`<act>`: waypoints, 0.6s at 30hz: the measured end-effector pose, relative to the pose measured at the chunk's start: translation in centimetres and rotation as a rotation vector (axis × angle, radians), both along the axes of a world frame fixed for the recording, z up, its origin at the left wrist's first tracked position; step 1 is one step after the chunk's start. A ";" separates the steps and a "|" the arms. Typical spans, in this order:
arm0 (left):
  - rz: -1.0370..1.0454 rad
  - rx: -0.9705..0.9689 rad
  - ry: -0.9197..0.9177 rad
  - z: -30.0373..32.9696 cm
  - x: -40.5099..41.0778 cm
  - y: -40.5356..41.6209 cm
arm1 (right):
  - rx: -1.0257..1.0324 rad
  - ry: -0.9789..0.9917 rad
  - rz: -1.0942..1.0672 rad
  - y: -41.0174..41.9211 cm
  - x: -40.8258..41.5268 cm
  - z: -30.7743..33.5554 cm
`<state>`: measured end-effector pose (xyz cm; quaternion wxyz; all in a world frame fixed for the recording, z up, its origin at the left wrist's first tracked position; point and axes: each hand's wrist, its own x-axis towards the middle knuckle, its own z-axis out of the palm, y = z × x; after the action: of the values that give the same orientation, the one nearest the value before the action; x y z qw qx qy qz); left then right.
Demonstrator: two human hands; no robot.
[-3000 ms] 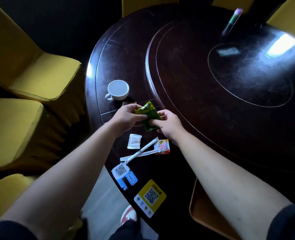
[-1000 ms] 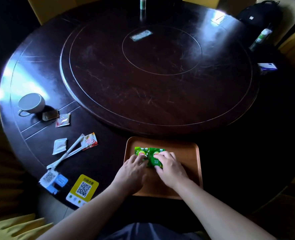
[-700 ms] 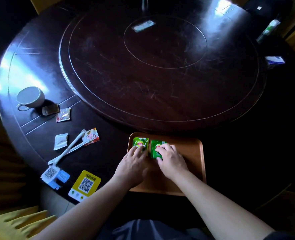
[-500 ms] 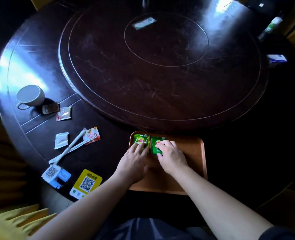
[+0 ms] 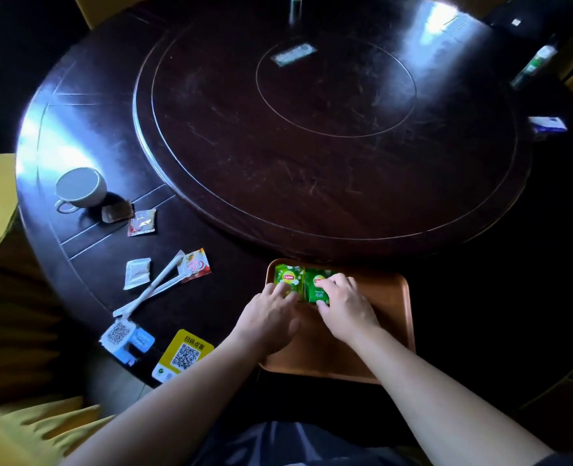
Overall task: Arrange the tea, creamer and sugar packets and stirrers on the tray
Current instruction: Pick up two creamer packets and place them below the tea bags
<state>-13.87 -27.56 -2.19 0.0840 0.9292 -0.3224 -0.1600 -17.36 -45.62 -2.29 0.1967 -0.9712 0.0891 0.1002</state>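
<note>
Since a second ago the two green tea packets (image 5: 303,282) have slid to the tray's (image 5: 391,299) eleven-o'clock corner. The left hand (image 5: 271,312) and the right hand (image 5: 343,302) press them with flat, spread fingers, gripping nothing. Next: the creamer packet (image 5: 196,265) and stirrers (image 5: 157,286) at nine o'clock.

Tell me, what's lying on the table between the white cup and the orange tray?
The head view shows packets between the white cup and the orange tray: a red packet, a white one, a creamer packet and two paper-wrapped stirrers.

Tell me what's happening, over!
Left hand and right hand pressing two green tea packets flat, far-left corner of tray. Stirrers, creamer packet on table. Nothing blocking.
</note>
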 end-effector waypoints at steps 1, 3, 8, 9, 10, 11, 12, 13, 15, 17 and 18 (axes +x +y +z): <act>-0.001 -0.005 0.000 0.3 0.1 0.4 | 0.006 0.001 -0.010 0.0 -0.1 0.2; 0.007 -0.014 0.004 0.9 0.4 1.4 | 0.034 0.003 -0.025 0.2 -0.2 0.6; 0.143 -0.058 0.120 2.2 1.6 6.2 | 0.086 0.059 0.027 2.5 0.1 1.8; 0.176 -0.060 0.141 2.3 1.8 7.4 | 0.079 0.076 0.045 3.1 0.3 2.0; 0.205 -0.058 0.149 2.3 1.9 8.2 | 0.071 0.090 0.060 3.6 0.4 2.1; 0.242 -0.058 0.148 2.3 2.1 9.5 | 0.068 0.099 0.083 4.4 0.7 2.3; 0.283 -0.059 0.144 2.3 2.3 10.8 | 0.071 0.104 0.108 5.4 1.1 2.5; 0.324 -0.060 0.140 2.3 2.5 12.1 | 0.074 0.110 0.129 6.3 1.6 2.7; 0.403 -0.062 0.135 2.2 3.1 14.6 | 0.077 0.122 0.164 8.2 2.7 3.0; 0.478 -0.075 0.134 2.0 3.7 16.9 | 0.076 0.123 0.201 10.0 3.8 3.1; 0.516 -0.078 0.130 1.9 4.1 18.0 | 0.070 0.122 0.218 11.0 4.4 3.2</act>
<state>-9.72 -9.54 -0.31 0.1781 0.9645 -0.0748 -0.1803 -12.92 -34.63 0.87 0.2128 -0.9597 -0.0088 0.1832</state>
